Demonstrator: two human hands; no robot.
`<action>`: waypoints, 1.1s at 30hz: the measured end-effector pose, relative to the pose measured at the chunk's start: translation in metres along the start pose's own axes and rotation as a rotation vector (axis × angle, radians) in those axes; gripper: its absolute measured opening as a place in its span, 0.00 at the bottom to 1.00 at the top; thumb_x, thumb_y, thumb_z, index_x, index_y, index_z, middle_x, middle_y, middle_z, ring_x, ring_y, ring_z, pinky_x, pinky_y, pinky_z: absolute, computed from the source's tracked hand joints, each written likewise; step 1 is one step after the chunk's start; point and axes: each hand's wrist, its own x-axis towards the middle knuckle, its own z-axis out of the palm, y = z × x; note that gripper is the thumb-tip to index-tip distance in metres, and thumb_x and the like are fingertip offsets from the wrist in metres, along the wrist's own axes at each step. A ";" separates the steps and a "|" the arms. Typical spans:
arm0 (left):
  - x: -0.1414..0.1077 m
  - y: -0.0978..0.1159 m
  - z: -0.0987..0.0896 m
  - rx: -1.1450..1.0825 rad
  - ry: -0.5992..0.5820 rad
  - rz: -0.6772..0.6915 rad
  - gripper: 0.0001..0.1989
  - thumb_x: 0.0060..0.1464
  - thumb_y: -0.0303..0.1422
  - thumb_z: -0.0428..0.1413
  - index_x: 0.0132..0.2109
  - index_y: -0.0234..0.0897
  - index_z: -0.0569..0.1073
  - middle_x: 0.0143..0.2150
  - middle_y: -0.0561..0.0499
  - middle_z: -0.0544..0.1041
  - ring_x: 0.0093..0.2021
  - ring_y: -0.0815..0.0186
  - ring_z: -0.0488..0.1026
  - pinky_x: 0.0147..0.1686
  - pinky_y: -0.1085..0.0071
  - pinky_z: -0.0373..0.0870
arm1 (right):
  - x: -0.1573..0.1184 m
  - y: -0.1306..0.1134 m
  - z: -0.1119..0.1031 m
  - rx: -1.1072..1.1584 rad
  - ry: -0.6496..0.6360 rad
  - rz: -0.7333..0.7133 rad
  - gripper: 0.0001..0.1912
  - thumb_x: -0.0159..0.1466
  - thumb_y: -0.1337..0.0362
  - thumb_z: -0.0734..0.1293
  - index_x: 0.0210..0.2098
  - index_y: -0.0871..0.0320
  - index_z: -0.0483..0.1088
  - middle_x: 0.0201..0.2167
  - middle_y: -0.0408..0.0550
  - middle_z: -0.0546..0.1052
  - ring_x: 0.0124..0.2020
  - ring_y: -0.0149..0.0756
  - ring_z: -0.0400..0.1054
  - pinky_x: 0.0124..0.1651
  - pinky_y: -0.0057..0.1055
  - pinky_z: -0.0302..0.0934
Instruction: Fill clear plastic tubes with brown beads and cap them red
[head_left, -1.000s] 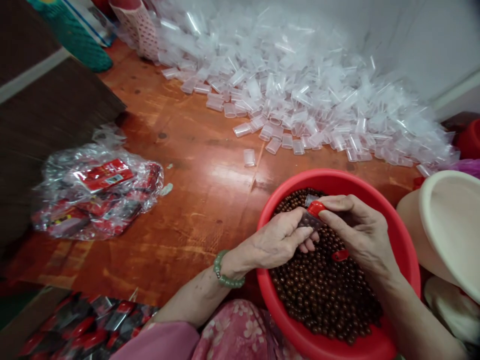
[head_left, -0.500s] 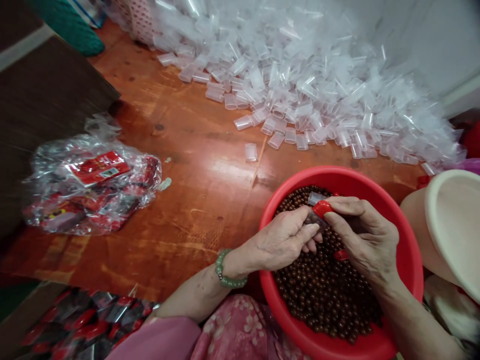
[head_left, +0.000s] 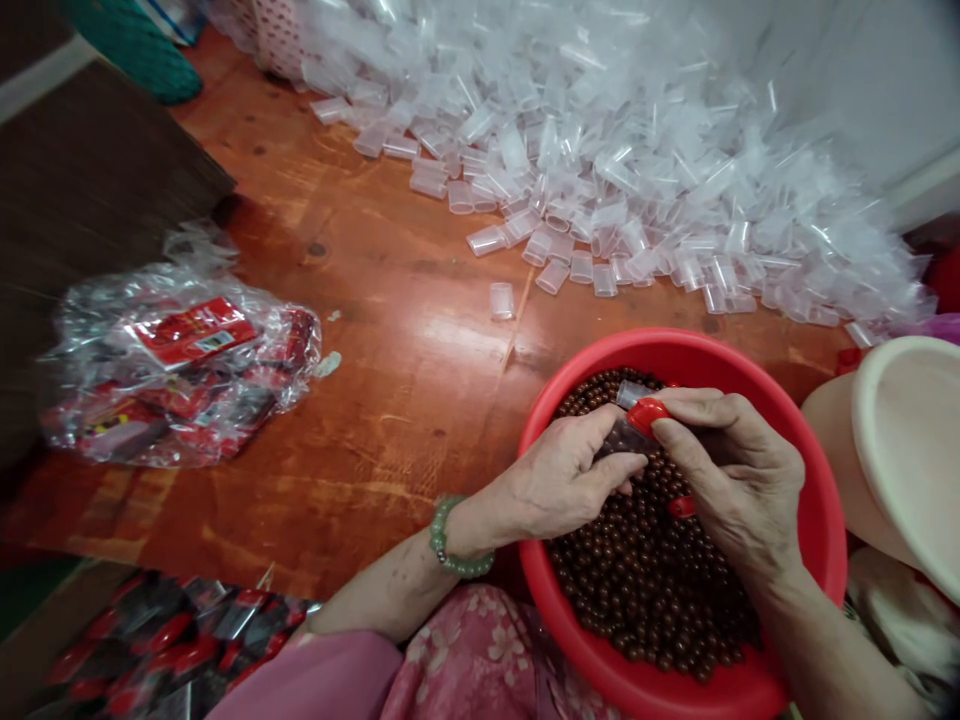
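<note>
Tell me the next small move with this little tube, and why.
Probably press the red cap firmly onto the clear tube with the right hand: the right fingers are on the cap while the left hand grips the bead-filled tube over the red bowl of brown beads.

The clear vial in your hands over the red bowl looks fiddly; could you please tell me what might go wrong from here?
The right hand pinches a red cap at the end of the small clear vial, which the left hand holds tilted. If either slips, the beads inside could fall among the brown beads in the red plastic bowl. A loose red cap lying on those beads might also get buried and be hard to find.
</note>
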 end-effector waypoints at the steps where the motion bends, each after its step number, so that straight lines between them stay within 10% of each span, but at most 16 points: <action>1: -0.001 0.000 0.000 0.034 0.015 0.004 0.05 0.62 0.33 0.51 0.40 0.36 0.69 0.31 0.52 0.72 0.31 0.68 0.68 0.34 0.70 0.65 | 0.000 0.000 0.000 0.000 -0.007 0.002 0.08 0.64 0.71 0.71 0.40 0.51 0.77 0.39 0.45 0.80 0.41 0.35 0.76 0.48 0.36 0.73; 6: -0.002 -0.002 0.000 0.148 0.045 0.039 0.05 0.62 0.33 0.52 0.40 0.37 0.67 0.33 0.51 0.73 0.32 0.66 0.69 0.35 0.68 0.65 | 0.000 0.000 -0.003 -0.040 -0.105 -0.073 0.12 0.63 0.74 0.70 0.42 0.51 0.76 0.41 0.46 0.80 0.42 0.35 0.76 0.46 0.34 0.74; 12: 0.000 0.000 -0.002 -0.213 -0.053 -0.013 0.07 0.61 0.35 0.54 0.40 0.36 0.68 0.31 0.53 0.71 0.30 0.70 0.68 0.33 0.72 0.67 | -0.003 0.007 -0.004 -0.117 -0.116 -0.187 0.14 0.64 0.71 0.70 0.47 0.48 0.74 0.44 0.49 0.80 0.44 0.41 0.77 0.46 0.41 0.75; 19: 0.004 -0.005 -0.001 -0.670 -0.057 -0.057 0.18 0.54 0.45 0.64 0.35 0.33 0.72 0.32 0.51 0.74 0.34 0.69 0.72 0.39 0.72 0.71 | -0.003 0.015 -0.001 -0.464 -0.268 -0.420 0.49 0.54 0.50 0.78 0.68 0.55 0.55 0.55 0.62 0.74 0.55 0.56 0.71 0.55 0.53 0.69; 33: 0.002 -0.007 -0.001 -0.749 -0.198 -0.110 0.19 0.54 0.46 0.64 0.37 0.33 0.77 0.30 0.50 0.77 0.33 0.67 0.74 0.39 0.71 0.71 | 0.001 0.004 0.002 -0.706 -0.168 -0.703 0.38 0.59 0.62 0.71 0.65 0.65 0.56 0.41 0.60 0.78 0.39 0.48 0.72 0.40 0.44 0.68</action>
